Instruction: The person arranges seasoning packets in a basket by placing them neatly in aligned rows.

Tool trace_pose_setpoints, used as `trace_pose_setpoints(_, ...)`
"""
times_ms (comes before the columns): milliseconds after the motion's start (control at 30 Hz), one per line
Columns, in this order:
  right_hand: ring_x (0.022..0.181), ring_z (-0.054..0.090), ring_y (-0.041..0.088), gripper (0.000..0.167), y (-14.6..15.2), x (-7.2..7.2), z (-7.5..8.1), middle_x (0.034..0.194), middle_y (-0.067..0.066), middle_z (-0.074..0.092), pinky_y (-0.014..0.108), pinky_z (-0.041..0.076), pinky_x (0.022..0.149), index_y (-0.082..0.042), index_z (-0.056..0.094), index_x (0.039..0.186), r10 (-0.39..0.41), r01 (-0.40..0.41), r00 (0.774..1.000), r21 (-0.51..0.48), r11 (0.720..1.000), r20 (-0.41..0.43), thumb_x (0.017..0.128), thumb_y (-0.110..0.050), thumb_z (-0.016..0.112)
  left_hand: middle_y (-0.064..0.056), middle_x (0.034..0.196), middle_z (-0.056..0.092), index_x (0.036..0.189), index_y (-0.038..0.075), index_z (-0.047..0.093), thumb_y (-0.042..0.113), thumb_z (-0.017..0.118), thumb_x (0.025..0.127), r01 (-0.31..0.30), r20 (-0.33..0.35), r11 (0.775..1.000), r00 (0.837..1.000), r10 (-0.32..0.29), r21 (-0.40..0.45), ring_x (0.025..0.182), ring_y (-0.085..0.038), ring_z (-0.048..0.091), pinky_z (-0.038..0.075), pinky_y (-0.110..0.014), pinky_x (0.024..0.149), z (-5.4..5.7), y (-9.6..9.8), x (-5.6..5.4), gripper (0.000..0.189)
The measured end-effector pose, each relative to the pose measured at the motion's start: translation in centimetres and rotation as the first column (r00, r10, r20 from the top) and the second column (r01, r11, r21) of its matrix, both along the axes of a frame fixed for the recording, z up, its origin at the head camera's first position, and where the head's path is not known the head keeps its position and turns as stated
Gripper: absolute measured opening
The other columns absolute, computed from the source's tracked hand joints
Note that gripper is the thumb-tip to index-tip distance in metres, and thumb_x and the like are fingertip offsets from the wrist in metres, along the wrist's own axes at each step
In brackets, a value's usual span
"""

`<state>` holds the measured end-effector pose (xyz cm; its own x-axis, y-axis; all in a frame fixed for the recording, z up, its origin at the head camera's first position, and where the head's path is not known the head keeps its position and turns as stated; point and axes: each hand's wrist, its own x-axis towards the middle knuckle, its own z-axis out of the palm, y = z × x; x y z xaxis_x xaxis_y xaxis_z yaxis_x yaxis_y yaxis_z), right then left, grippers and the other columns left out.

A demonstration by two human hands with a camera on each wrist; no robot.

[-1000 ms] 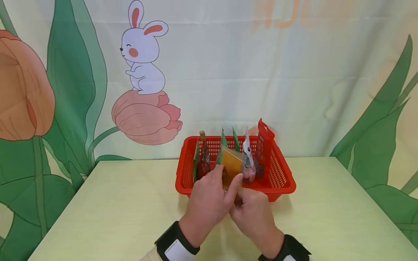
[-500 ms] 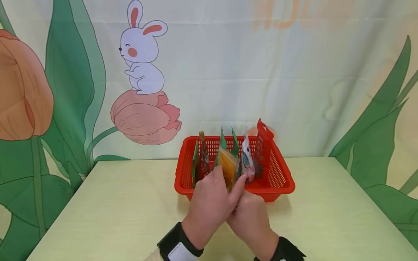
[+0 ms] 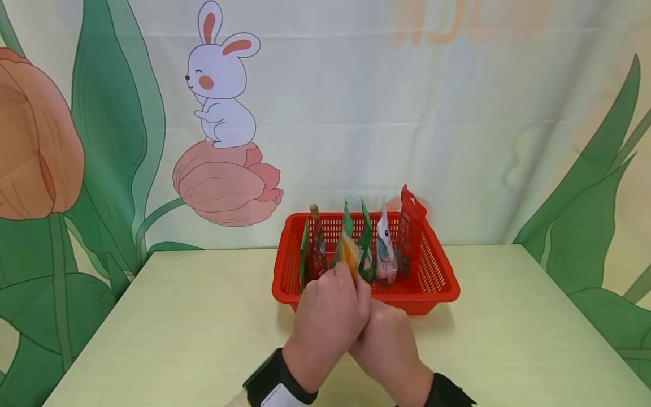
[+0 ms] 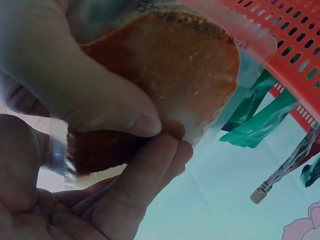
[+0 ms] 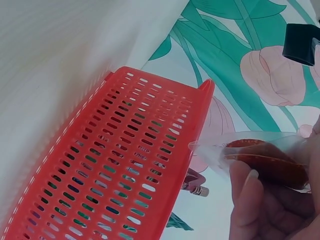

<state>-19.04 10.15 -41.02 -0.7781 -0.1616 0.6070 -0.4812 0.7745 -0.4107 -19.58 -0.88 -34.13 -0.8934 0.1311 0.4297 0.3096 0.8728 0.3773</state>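
A clear plastic packet with an orange-brown filling [image 3: 349, 251] is held up in front of the basket, turned nearly edge-on in the head view. My left hand [image 3: 328, 319] grips it from the left, its thumb at the packet's edge. Pressed close against the left, my right hand [image 3: 389, 339] is curled at the packet's lower part, which the hands cover in the head view. In the left wrist view the packet [image 4: 185, 65] shows its broad face with dark print along the clear margin, pinched between thumb and fingertips. Its clear corner [image 5: 215, 150] sticks out in the right wrist view.
Behind the hands stands a red perforated basket [image 3: 437, 277] on the pale table [image 3: 178, 328]. It holds a corked bottle [image 3: 317, 243], green packets [image 3: 366, 240], a white and pink packet [image 3: 385, 254] and a red bag [image 3: 409, 226]. A printed curtain [image 3: 325, 113] hangs behind.
The packet has turned from showing its face to nearly edge-on and sits slightly lower. My left fingers and thumb have drawn together, and both hands are closer. The basket stays put.
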Motion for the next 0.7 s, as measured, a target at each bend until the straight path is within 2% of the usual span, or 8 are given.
trace_pose_setpoints(133, 0.055, 0.058, 0.001, 0.017, -0.1, 0.1, 0.0, 0.056, -0.011, 0.057, 0.013, 0.047, 0.054, -0.014, 0.075, 0.083, 0.013, -0.013, 1.0, -0.01, 1.0, -0.001, 0.079, -0.023, 0.089, -0.008, 0.072, 0.071, 0.091, 0.002, 0.064, 0.027, 0.066, 0.096, -0.006, 0.005, 1.0, 1.0, 0.006, -0.028, 0.054, -0.018, 0.068, 0.059, -0.025, 0.057, 0.3, -0.2, 0.1, 0.025)
trace_pose_setpoints(300, 0.053, 0.051, -0.004, 0.017, -0.3, 0.2, 0.1, 0.055, -0.013, 0.054, 0.014, 0.048, 0.055, -0.016, 0.073, 0.079, 0.033, -0.033, 0.999, -0.035, 0.999, -0.002, 0.079, -0.022, 0.089, -0.007, 0.065, 0.066, 0.085, 0.003, 0.062, 0.025, 0.068, 0.095, -0.006, -0.014, 0.999, 1.0, 0.005, -0.05, 0.05, -0.017, 0.064, 0.057, -0.023, 0.053, 0.5, -0.4, 0.1, 0.025)
trace_pose_setpoints(500, 0.053, 0.044, -0.004, 0.02, -0.4, 0.3, 0.1, 0.057, -0.013, 0.054, 0.014, 0.047, 0.054, -0.016, 0.07, 0.078, 0.044, -0.044, 0.999, -0.03, 0.999, -0.01, 0.078, -0.022, 0.09, -0.005, 0.061, 0.06, 0.081, 0.004, 0.061, 0.027, 0.073, 0.093, -0.026, -0.046, 0.991, 0.999, 0.02, -0.132, 0.048, -0.015, 0.062, 0.056, -0.023, 0.051, 0.8, -0.8, 0.2, 0.029)
trace_pose_setpoints(700, 0.057, 0.049, -0.003, 0.022, -0.1, 0.3, 0.3, 0.062, -0.01, 0.061, 0.015, 0.05, 0.058, -0.016, 0.069, 0.08, 0.091, -0.091, 0.996, -0.009, 0.996, 0.002, 0.076, -0.021, 0.091, -0.003, 0.058, 0.06, 0.082, 0.003, 0.063, 0.028, 0.073, 0.092, -0.056, -0.038, 0.993, 0.998, 0.053, -0.1, 0.045, -0.014, 0.059, 0.056, -0.022, 0.051, 1.1, -1.1, 0.3, 0.028)
